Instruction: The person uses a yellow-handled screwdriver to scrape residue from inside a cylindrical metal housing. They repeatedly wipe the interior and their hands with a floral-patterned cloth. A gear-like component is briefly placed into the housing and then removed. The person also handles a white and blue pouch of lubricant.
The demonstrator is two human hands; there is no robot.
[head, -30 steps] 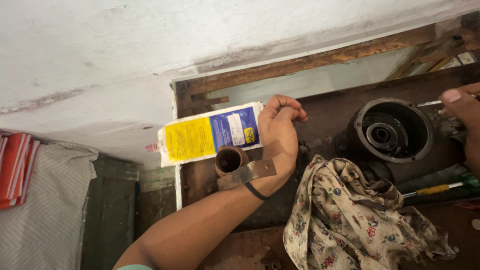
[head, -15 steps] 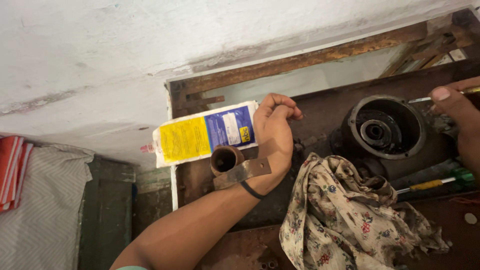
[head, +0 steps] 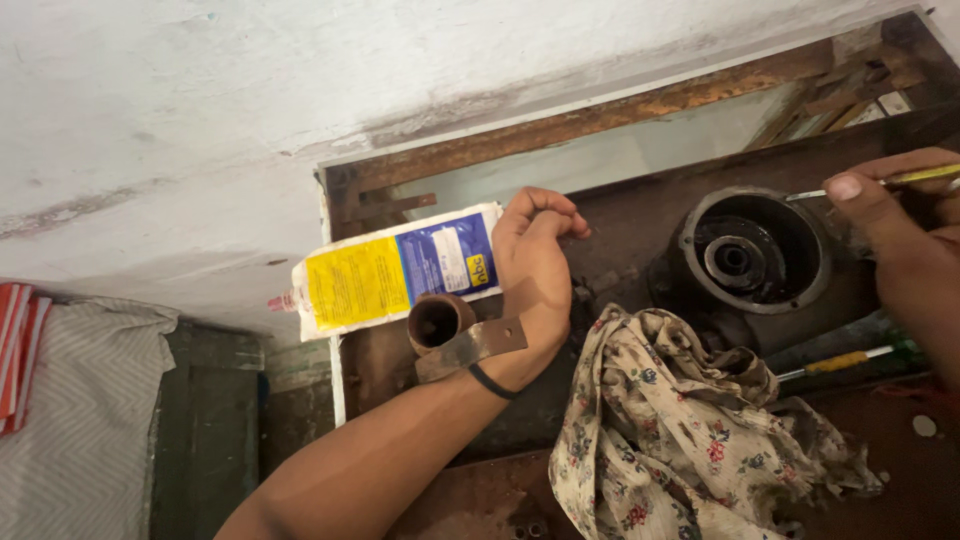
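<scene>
left hand: my left hand [head: 535, 275] is reaching out over the bench, fingers curled around the end of the yellow-and-blue soft plastic pouch with a small red nozzle [head: 395, 270], so it's gripping that pouch. There's a thin black band on my wrist.

pouch: it's lying sideways at the left end of the rusty metal frame [head: 600, 120], nozzle pointing left toward the white wall, the blue end sitting in my palm.

right hand: my right hand [head: 900, 225] is coming in from the right edge, pinching a thin yellow-handled brush [head: 880, 182] between thumb and fingers, closed on it.

brush tip: it's pointing left and sitting right at the upper rim of the round dark metal motor housing [head: 755, 255], can't tell if it's actually touching.

housing: it's lying open side up on the dark bench, with a smaller ring and hole in its middle.

near my wrist: a short rusty brown pipe stub with a flat metal strap [head: 450, 335] is sitting just beside my left forearm.

rag: a crumpled floral cream cloth [head: 680, 420] is lying between my arms, just below the housing.

also: a yellow-handled screwdriver [head: 840, 362] is lying right of the cloth.
</scene>
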